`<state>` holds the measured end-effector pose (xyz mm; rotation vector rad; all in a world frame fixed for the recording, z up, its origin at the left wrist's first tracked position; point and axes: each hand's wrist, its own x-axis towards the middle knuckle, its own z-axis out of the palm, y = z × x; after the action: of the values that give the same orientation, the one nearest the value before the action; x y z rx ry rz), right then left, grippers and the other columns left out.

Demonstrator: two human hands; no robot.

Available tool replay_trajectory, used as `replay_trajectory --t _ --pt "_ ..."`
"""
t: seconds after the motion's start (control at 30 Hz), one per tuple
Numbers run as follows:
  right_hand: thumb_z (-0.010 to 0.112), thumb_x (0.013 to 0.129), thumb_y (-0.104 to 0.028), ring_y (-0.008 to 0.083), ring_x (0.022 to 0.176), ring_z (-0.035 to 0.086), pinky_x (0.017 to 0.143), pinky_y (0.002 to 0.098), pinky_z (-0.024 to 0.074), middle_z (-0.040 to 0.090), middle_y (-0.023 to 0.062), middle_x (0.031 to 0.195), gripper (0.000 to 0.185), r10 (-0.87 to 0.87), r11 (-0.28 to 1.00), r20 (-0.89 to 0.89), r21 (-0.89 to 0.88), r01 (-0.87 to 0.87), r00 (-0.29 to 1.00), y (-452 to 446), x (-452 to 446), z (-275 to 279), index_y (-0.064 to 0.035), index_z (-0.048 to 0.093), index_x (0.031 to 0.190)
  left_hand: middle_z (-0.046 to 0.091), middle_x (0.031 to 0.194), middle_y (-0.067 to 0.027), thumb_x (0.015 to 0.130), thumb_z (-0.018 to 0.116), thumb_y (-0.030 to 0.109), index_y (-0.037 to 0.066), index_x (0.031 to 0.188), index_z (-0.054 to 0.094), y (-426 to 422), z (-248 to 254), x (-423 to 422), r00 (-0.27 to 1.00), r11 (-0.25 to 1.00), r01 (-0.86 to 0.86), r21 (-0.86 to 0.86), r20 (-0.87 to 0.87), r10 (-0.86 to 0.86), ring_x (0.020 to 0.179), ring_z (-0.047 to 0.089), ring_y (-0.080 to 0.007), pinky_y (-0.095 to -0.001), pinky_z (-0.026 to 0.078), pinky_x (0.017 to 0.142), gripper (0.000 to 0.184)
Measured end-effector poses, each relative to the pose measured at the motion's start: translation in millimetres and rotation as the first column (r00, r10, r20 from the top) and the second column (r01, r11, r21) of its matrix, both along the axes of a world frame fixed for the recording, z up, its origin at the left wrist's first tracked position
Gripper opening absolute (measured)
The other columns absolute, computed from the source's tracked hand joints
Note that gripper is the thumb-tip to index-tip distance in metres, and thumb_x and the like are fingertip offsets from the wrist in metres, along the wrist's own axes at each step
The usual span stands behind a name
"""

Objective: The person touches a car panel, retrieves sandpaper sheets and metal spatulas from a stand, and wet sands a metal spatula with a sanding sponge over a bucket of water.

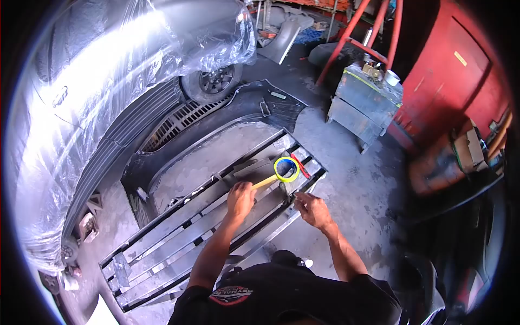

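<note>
My left hand (241, 200) is closed on the end of a strip of yellow tape (264, 182), which runs up to a roll of yellow tape (286, 169) with a blue inside. The roll lies over the far right part of a slatted metal frame (187, 225). Right beside the roll is a red-handled tool (300, 166). To the right of the frame's near edge, my right hand (312, 209) has its fingers bent together; anything between them is too small to make out.
A car under plastic sheeting (124, 59) stands at the left, with a black bumper (216, 130) on the floor beside it. A grey cabinet (365, 103) bearing a white cup (391, 78) stands at the upper right, near a red door (455, 65) and red metal legs (343, 42).
</note>
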<state>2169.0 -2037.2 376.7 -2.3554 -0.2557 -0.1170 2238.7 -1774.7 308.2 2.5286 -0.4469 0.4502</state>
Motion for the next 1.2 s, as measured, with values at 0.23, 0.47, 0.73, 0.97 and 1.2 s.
replay_trajectory --t 0.23,0.47,0.73,0.97,1.2 --pt "0.062 0.089 -0.016 0.0362 0.082 0.068 0.072 0.0420 0.0540 0.068 0.0193 0.097 0.027 0.049 0.993 -0.014 0.111 -0.047 0.999 5 59 1 -0.0022 0.066 0.112 0.059 0.061 -0.0153 0.097 0.058 0.017 0.004 0.095 0.058 61 65 -59 0.924 0.906 -0.354 -0.232 0.065 0.377 0.051 0.061 -0.0331 -0.0431 0.047 0.048 0.013" --pt "0.069 0.078 -0.018 0.0285 0.117 0.055 0.099 0.0472 0.0425 0.064 0.0096 0.115 0.039 0.437 0.875 0.375 -0.387 -0.290 0.818 51 88 -20 -0.0068 0.064 0.115 0.065 0.079 -0.0149 0.087 0.062 0.006 0.010 0.107 0.064 103 88 -149 0.793 0.777 -0.608 0.162 0.076 0.604 0.074 0.065 -0.0338 -0.0465 0.052 0.070 0.021" --pt "0.055 0.081 -0.013 0.0297 0.107 0.060 0.094 0.0451 0.0470 0.063 0.0129 0.113 0.041 0.698 0.619 0.023 -0.522 -0.587 0.715 69 140 -33 -0.0002 0.056 0.120 0.066 0.114 -0.0150 0.079 0.074 0.018 0.010 0.114 0.066 71 57 -175 0.739 0.800 -0.552 0.235 -0.305 0.600 0.105 0.061 -0.0347 -0.0457 0.044 0.096 0.037" --pt "0.053 0.085 -0.010 0.0280 0.103 0.063 0.087 0.0409 0.0506 0.066 0.0150 0.109 0.031 0.729 0.652 0.412 -0.661 -0.371 0.547 63 127 -23 0.0001 0.059 0.114 0.060 0.123 -0.0163 0.079 0.077 0.027 0.007 0.125 0.058 71 74 -168 0.804 0.813 -0.561 0.154 -0.132 0.580 0.119 0.055 -0.0334 -0.0516 0.036 0.106 0.054" --pt "0.060 0.073 0.001 0.0318 0.074 0.067 0.063 0.0414 0.0540 0.068 0.0148 0.094 0.040 0.513 0.839 0.490 -0.461 -0.290 0.705 44 154 14 -0.0020 0.058 0.113 0.060 0.123 -0.0173 0.079 0.077 0.026 0.007 0.117 0.063 50 83 -130 0.879 0.879 -0.476 0.031 -0.007 0.476 0.117 0.054 -0.0367 -0.0507 0.038 0.105 0.045"
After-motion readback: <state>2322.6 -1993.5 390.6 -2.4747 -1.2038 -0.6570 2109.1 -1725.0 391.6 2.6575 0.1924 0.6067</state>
